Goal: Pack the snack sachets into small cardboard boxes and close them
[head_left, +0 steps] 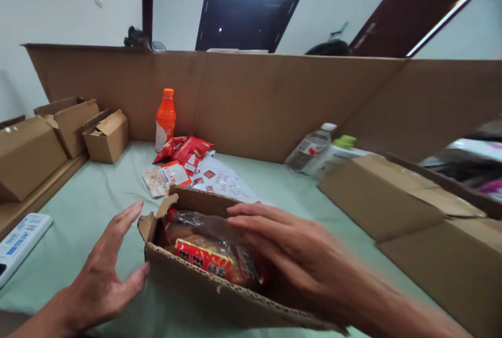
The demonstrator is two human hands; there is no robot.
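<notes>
An open cardboard box stands in front of me. Inside lies a clear plastic snack package with a red and yellow label. My left hand is at the box's left end, thumb and fingers spread, the thumb by the corner; whether it touches I cannot tell. Over the right part of the box reaches my right hand, fingers stretched out and palm down. It covers part of the package and the box's right interior, and is slightly blurred. Nothing shows in either hand.
Behind the box lie red snack bags, a white packet and a small orange-and-white packet. An orange bottle stands near the cardboard wall. Clear bottles lean at right. Cardboard boxes line both sides; a white device lies left.
</notes>
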